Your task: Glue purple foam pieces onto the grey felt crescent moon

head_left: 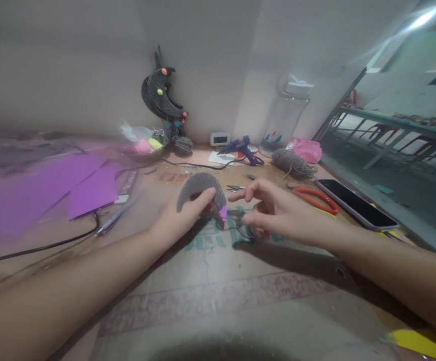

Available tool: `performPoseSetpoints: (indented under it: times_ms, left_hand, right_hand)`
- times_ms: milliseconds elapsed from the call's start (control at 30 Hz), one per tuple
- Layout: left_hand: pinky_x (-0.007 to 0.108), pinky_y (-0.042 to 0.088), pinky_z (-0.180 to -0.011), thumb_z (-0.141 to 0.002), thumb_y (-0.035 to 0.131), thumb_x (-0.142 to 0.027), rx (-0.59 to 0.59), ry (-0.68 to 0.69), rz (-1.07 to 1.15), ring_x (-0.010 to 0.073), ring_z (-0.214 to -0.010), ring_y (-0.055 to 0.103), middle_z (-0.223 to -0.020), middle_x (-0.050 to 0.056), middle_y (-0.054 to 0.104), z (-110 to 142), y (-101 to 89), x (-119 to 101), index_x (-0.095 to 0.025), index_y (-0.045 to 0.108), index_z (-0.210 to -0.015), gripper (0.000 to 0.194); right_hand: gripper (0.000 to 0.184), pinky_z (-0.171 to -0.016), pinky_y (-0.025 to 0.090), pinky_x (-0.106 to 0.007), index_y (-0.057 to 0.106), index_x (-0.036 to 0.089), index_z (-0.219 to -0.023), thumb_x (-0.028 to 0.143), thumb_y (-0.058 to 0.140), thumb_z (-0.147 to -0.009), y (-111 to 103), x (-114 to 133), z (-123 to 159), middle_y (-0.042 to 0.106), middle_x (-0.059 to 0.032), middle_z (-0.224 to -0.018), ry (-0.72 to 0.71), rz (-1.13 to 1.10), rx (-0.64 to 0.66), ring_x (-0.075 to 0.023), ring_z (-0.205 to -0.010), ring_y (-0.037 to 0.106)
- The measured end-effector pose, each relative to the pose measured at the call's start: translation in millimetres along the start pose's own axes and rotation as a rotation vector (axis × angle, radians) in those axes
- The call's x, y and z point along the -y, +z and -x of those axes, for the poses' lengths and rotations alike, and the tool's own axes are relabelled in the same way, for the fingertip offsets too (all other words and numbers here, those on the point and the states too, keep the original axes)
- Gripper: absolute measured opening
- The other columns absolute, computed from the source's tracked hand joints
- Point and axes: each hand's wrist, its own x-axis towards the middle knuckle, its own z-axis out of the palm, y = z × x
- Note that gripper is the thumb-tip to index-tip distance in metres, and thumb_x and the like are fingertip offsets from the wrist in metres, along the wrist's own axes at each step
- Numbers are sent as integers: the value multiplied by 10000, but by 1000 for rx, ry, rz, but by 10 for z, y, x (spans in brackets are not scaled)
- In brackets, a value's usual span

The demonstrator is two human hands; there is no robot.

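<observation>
My left hand [183, 215] pinches the grey moon [200, 182] at twelve o'clock; my right hand [272, 206] curls at its four o'clock, I can't tell if gripping; I'm probably wrapping; the purple tip [223, 212] likely needs careful covering.

On our worktop [152, 193] we see purple sheets [93, 190], a blue glue gun [242, 146], a digital clock [220, 139], grey yarn [295, 164] and a smartphone [356, 204].

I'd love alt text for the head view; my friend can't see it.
A person's left hand holds a grey crescent with a purple tip; the right hand is beside it, partly curled. Behind them are a blue glue gun, a clear bottle and grey yarn, with a phone on the right.
</observation>
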Motion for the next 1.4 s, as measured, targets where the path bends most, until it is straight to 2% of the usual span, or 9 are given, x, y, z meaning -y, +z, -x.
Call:
performPoseSetpoints:
  times_ms: [100,167,267,367,433,700,1167,1300,1400]
  left_hand:
    - [277,436,-657,-873,532,-524,30,-14,3,157,-670,556,-672,-21,592,3,-10,-4,-200,585,-695,374]
    - [277,438,-661,-875,530,-532,44,-19,10,158,-679,563,-680,-22,594,5,-14,-5,-200,582,-709,375]
    - [280,440,-684,-873,535,-539,36,-30,1,159,-691,573,-686,-25,599,11,-12,-8,-202,573,-715,374]
    - [287,444,-698,-868,538,-540,11,-46,-7,167,-700,586,-686,-19,609,16,-4,-11,-203,577,-710,374]
    - [290,448,-688,-865,541,-526,24,-44,5,172,-697,588,-683,-12,609,14,3,-15,-202,579,-703,365]
    - [273,466,-638,-872,555,-432,194,-54,114,154,-636,571,-646,0,589,1,18,-60,-200,553,-643,326]
    - [256,478,-600,-825,635,-479,276,-172,316,134,-607,571,-647,6,599,-24,9,31,-185,613,-645,345]
    - [255,471,-585,-807,654,-486,284,-200,353,130,-582,555,-625,1,588,-30,19,58,-188,600,-622,355]
    - [252,452,-573,-811,652,-496,286,-193,349,130,-580,544,-615,-5,571,-27,31,71,-194,579,-620,365]
  right_hand:
    - [345,-502,562,-286,368,244,-991,347,665,-850,193,-75,-5,616,-30,-1014,137,-290,156,-123,-600,654]
    - [320,-534,571,-299,389,238,-1007,316,656,-848,212,-92,-27,595,12,-890,144,-288,165,-128,-608,646]
    - [210,-601,533,-280,524,206,-1019,278,640,-860,127,-77,-58,592,17,-783,16,56,31,-130,-657,605]
    - [84,-689,487,-285,656,187,-918,254,619,-885,39,-74,-82,664,-32,-845,-177,452,-115,-150,-749,608]
    - [112,-696,471,-281,680,182,-853,238,594,-900,23,-100,-100,683,-38,-836,-251,542,-166,-155,-756,613]
    - [144,-653,473,-255,687,181,-814,256,586,-884,103,-219,-178,696,-17,-777,-200,403,-237,-140,-696,618]
    - [137,-676,492,-264,687,183,-806,250,589,-875,97,-235,-183,702,-17,-776,-189,393,-232,-148,-718,636]
    - [188,-803,516,-303,712,193,-882,206,526,-894,74,-238,-173,730,-38,-894,-266,398,-195,-175,-864,675]
    - [278,-901,501,-337,708,196,-1015,218,440,-946,44,-234,-152,725,-63,-1043,-300,328,-272,-189,-998,666]
